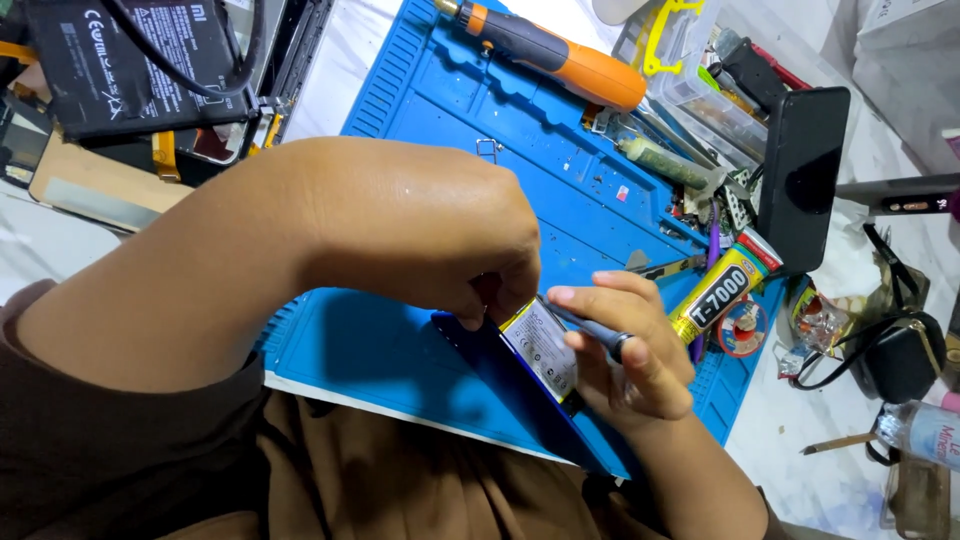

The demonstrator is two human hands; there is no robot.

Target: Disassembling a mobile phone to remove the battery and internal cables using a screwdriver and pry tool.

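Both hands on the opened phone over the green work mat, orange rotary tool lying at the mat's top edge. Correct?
Not quite: the work mat is blue, not green, per the head view. The rest holds: left hand and right hand are on the opened phone, orange rotary tool at the mat's top edge.

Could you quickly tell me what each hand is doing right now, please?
Left hand: fingers closed on the opened phone.
Right hand: gripping a thin tool.

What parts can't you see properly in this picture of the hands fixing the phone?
Head view only:
- The phone: mostly covered by the left hand and right hand.
- The thin tool tip: hidden under the left hand.
- The bottle: cut off by the right edge.
- Small parts by the mat: too tiny.
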